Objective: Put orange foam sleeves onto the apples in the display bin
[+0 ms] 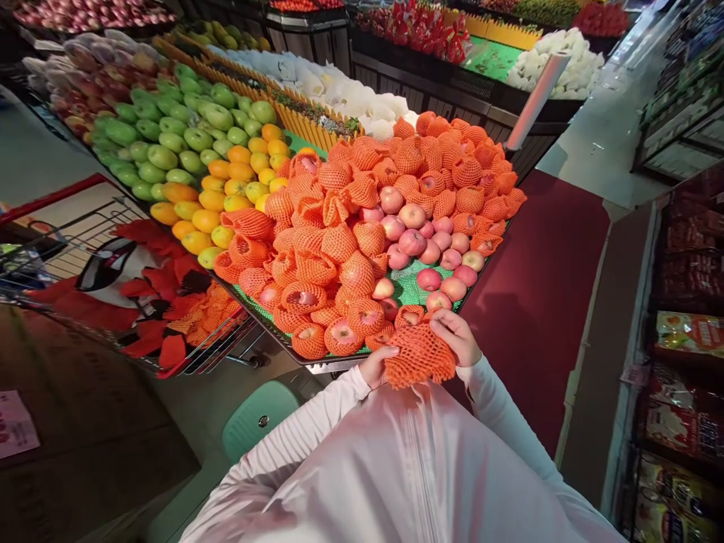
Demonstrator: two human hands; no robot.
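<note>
Between my two hands hangs an orange foam fruit net (419,356), flattened and with no fruit showing in it. My left hand (375,366) pinches its left edge, thumb on top. At the upper right corner my right hand (457,337) grips it with bent fingers. Just beyond lie bare pink apples (412,241) on a green mesh liner (408,285). Many apples in orange foam nets (342,335) are heaped to the left and behind them.
Oranges (237,172) and green apples (170,139) fill the stand's left side. A shopping cart (186,354) holding orange nets and red cloth is at left, near a green stool (260,415). Packaged goods (687,332) line a shelf at right. A pale post (537,102) rises at the stand's far corner.
</note>
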